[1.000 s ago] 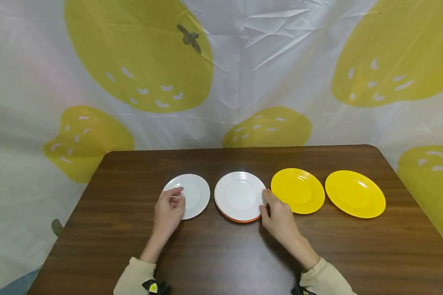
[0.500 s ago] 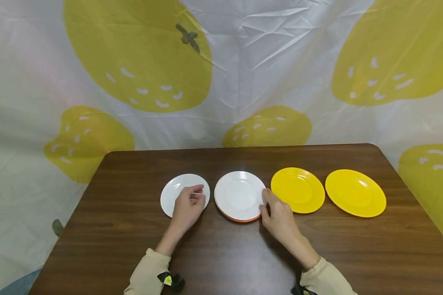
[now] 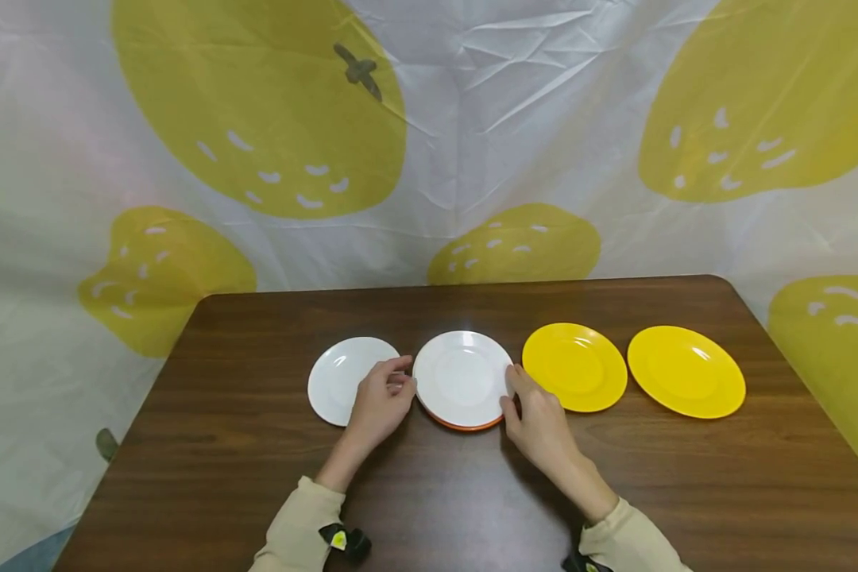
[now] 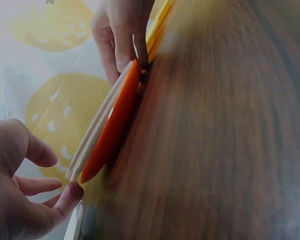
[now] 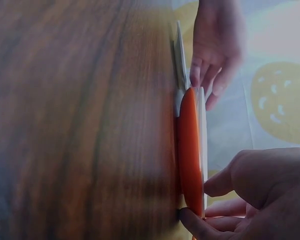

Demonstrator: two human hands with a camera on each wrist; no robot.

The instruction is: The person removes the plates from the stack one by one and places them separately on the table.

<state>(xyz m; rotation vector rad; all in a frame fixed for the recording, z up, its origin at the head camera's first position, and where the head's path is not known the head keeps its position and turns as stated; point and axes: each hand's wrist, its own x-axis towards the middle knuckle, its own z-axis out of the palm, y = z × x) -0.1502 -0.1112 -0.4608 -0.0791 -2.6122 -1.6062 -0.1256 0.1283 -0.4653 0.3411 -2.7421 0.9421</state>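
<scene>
In the middle of the table, white plates (image 3: pixel 463 377) are stacked on an orange plate (image 4: pixel 113 125), whose edge shows below them. My right hand (image 3: pixel 542 425) holds the stack's right rim, thumb and fingers on either side of the edge in the right wrist view. At the left rim is my left hand (image 3: pixel 379 403), its fingers loosely bent and the fingertips right at the plates' edge. Beneath that hand lies another white plate (image 3: pixel 332 381), partly covered by it in the head view.
Two yellow plates lie to the right: one (image 3: pixel 575 367) just beyond my right hand, the other (image 3: pixel 686 372) farther out. All rest on a dark wooden table (image 3: pixel 429 492). Behind its back edge hangs a white cloth (image 3: pixel 429 159) with yellow fruit prints.
My left hand has moved right, across the left white plate, to the stack's left rim. The right hand has stayed at the stack's right rim, and the plates have not visibly shifted.
</scene>
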